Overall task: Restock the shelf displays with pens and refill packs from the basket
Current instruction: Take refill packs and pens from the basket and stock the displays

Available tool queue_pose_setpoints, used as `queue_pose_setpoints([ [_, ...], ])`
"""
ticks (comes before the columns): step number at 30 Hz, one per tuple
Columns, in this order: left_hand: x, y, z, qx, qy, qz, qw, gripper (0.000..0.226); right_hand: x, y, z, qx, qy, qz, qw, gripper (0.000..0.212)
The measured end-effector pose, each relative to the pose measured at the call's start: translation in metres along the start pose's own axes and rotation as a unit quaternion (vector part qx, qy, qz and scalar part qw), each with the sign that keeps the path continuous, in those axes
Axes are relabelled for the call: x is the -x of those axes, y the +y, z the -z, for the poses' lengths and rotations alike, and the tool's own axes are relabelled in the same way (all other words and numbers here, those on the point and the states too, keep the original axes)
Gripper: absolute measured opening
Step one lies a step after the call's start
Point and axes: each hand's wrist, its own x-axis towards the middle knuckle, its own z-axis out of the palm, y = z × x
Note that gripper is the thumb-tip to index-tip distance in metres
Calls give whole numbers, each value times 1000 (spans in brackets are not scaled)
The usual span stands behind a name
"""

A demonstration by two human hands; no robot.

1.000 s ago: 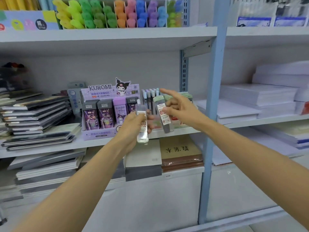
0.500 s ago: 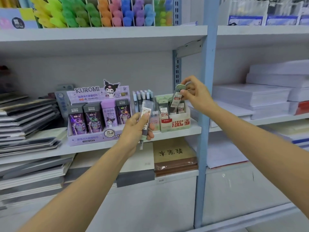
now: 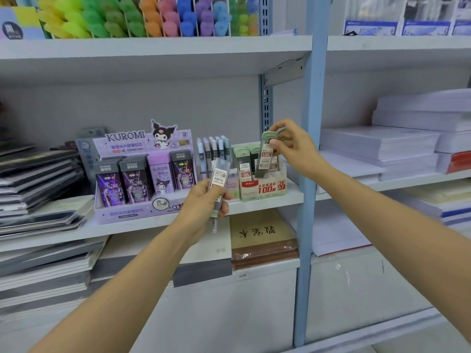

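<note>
My right hand (image 3: 293, 146) pinches the green cap of a lead refill pack (image 3: 265, 156), holding it upright just above the green-and-white display box (image 3: 262, 189) marked 100 on the middle shelf. The box holds several like packs. My left hand (image 3: 206, 202) grips a bundle of refill packs (image 3: 218, 182), with a barcode label facing me, in front of the shelf edge. A row of pastel refill tubes (image 3: 214, 151) stands between the two boxes. The basket is out of view.
A purple Kuromi display box (image 3: 142, 210) sits to the left. Stacks of dark notebooks (image 3: 38, 179) fill the far left. A blue upright post (image 3: 309, 174) stands close to the right of the green box. White paper reams (image 3: 407, 146) lie beyond it.
My right hand has shifted the single pack slightly lower toward the green box. My left hand stays in front of the shelf with its bundle. The camera has moved closer.
</note>
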Motion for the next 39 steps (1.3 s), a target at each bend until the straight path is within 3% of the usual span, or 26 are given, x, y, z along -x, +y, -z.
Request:
queue_pose_setpoints([
  [3,2,-1,2,-9,-10,-7,1000,13,-3,-4,0,-37,36,13,999,18],
  [7,4,0,4,-11,-28,-19,999,15,-3,-7,-11,-20,-25,-22,999,15],
  [9,5,1,4,-11,-31,-26,999,14,1,-4,-22,31,-48,-29,998,12],
  [12,9,2,5,-6,-23,-26,999,16,3,4,-34,169,-19,8,985,17],
  [15,12,4,9,-15,-9,-18,1000,20,1,6,-38,215,5,12,977,25],
  [19,14,7,12,-20,10,-10,1000,20,-2,5,-40,255,-35,-16,966,38],
  [22,16,8,13,-33,28,-8,999,19,-1,0,-41,233,-55,-14,971,46],
  [27,19,9,17,-47,40,-5,998,16,10,-17,-40,172,-37,49,983,35],
  [31,17,11,16,-46,39,-2,998,16,25,-33,-43,108,-186,38,976,28],
  [36,13,13,20,48,54,2,997,21,36,-30,-35,42,-172,-22,984,16],
  [39,12,12,21,38,79,-3,996,20,43,-27,-34,37,-249,-51,966,14],
])
